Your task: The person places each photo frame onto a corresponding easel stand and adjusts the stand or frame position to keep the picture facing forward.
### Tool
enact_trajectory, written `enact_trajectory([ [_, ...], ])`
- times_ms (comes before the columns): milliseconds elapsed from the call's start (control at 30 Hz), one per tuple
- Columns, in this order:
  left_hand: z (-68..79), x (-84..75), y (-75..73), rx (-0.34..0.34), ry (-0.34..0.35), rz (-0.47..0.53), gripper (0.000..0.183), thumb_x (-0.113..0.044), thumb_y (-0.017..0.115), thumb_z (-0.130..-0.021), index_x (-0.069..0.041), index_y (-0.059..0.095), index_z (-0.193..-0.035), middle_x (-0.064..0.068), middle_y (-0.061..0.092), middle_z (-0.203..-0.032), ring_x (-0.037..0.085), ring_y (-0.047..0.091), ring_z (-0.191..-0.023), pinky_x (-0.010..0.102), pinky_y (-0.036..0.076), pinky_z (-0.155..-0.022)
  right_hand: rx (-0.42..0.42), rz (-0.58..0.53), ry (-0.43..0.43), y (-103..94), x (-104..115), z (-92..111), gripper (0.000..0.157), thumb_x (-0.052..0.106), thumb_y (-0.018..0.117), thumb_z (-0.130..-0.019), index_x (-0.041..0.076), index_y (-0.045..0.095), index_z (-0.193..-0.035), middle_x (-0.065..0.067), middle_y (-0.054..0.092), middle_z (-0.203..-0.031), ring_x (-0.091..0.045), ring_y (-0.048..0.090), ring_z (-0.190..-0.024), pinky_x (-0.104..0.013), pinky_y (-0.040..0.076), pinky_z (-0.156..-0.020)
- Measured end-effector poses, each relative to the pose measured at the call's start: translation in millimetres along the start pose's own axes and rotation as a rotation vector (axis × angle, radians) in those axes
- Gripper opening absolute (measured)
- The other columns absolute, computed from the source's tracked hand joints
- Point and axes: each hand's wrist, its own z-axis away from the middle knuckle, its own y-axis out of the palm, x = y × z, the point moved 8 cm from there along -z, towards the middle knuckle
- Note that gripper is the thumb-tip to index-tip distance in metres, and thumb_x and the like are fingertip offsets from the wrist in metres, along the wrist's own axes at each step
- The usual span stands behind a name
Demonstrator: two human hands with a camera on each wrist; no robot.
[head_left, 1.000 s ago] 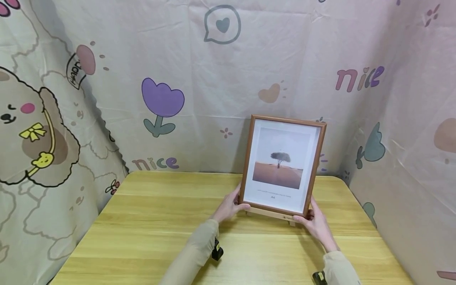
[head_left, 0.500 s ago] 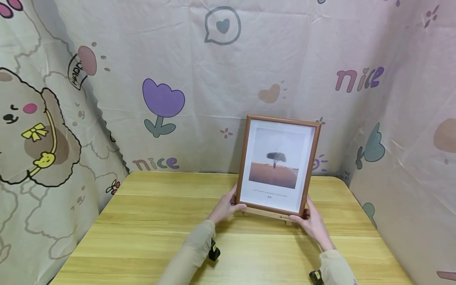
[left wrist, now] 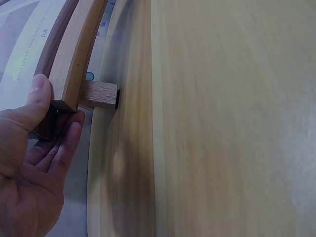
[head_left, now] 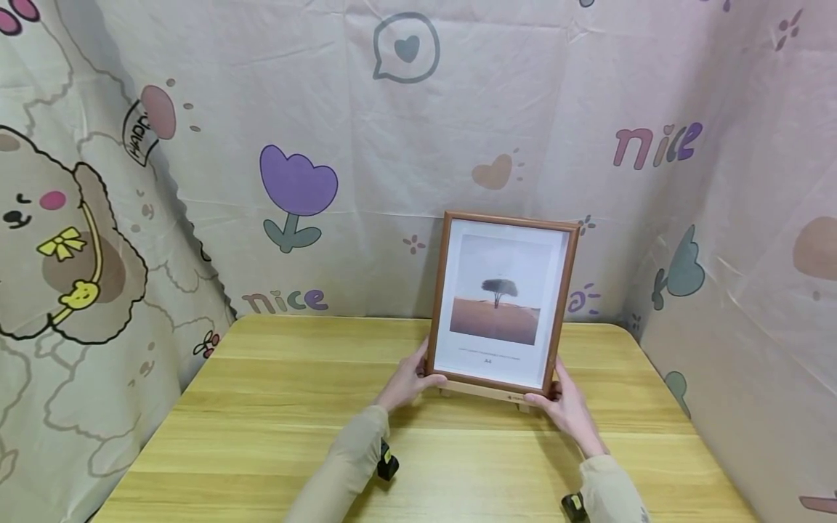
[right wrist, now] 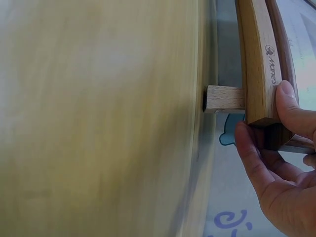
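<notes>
A brown wooden picture frame [head_left: 495, 301] with a print of a lone tree leans back on a small wooden easel [head_left: 484, 390] on the table. At its lower left corner my left hand [head_left: 407, 380] grips the frame, thumb in front and fingers behind. My right hand [head_left: 567, 408] holds the lower right corner in the same way. Up close in the left wrist view, the thumb presses the front of the frame beside the easel ledge [left wrist: 73, 54]. In the right wrist view, the thumb lies on the ledge [right wrist: 259, 64] near its printed logo. The easel's back is hidden.
The light wood-grain table [head_left: 275, 421] ends at a patterned cloth backdrop [head_left: 392, 145] behind the frame. More cloth hangs at the left and right sides. A small black camera sits on each wrist.
Both hands have shifted to the left, and the picture frame and easel have moved left along with them. Their grip on the lower corners looks the same.
</notes>
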Motion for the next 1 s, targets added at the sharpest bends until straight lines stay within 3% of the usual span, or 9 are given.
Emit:
enact_trajectory([
  [300, 4.5, 5.3, -4.4, -0.003, -0.031, 0.014, 0.098, -0.03, 0.074, -0.09, -0.008, 0.012, -0.162, 0.005, 0.058, -0.084, 0.01, 0.048, -0.076, 0.019, 0.045, -0.067, -0.001, -0.006, -0.024, 4.0, 4, -2, 0.105, 0.014, 0.084, -0.082, 0.001, 0.015, -0.16, -0.032, 0.072, -0.102, -0.032, 0.073, -0.087, -0.025, 0.056, -0.074],
  [500, 8.3, 7.7, -7.1, 0.001, -0.042, 0.025, 0.098, -0.032, 0.073, -0.091, -0.006, 0.012, -0.162, 0.008, 0.059, -0.09, 0.012, 0.048, -0.078, 0.019, 0.045, -0.069, 0.007, -0.015, -0.022, 6.9, 6, -3, 0.105, 0.013, 0.083, -0.081, -0.001, 0.015, -0.16, -0.032, 0.072, -0.101, -0.032, 0.073, -0.086, -0.025, 0.056, -0.072],
  [633, 10.3, 9.0, -9.1, -0.003, -0.051, 0.004, 0.097, -0.035, 0.073, -0.091, -0.003, 0.013, -0.161, 0.021, 0.064, -0.115, 0.014, 0.051, -0.085, 0.027, 0.05, -0.081, 0.014, -0.006, -0.005, 9.1, 6, -4, 0.105, 0.014, 0.084, -0.081, 0.0, 0.016, -0.16, -0.03, 0.073, -0.102, -0.031, 0.073, -0.088, -0.025, 0.056, -0.074],
  [767, 12.1, 10.3, -11.3, -0.012, -0.067, 0.001, 0.097, -0.036, 0.073, -0.091, -0.002, 0.015, -0.161, 0.03, 0.051, -0.144, 0.02, 0.057, -0.099, 0.042, 0.051, -0.099, 0.023, -0.007, 0.009, 11.3, 6, -5, 0.105, 0.015, 0.084, -0.082, 0.001, 0.015, -0.16, -0.03, 0.072, -0.103, -0.033, 0.073, -0.09, -0.027, 0.057, -0.077],
  [1000, 15.3, 10.3, -15.1, -0.021, -0.079, 0.008, 0.098, -0.035, 0.075, -0.089, -0.004, 0.015, -0.161, 0.03, 0.035, -0.158, 0.038, 0.055, -0.124, 0.054, 0.043, -0.114, 0.032, -0.006, 0.016, 14.8, 7, -7, 0.106, 0.016, 0.083, -0.082, 0.002, 0.015, -0.161, -0.031, 0.072, -0.105, -0.033, 0.073, -0.092, -0.031, 0.057, -0.081],
])
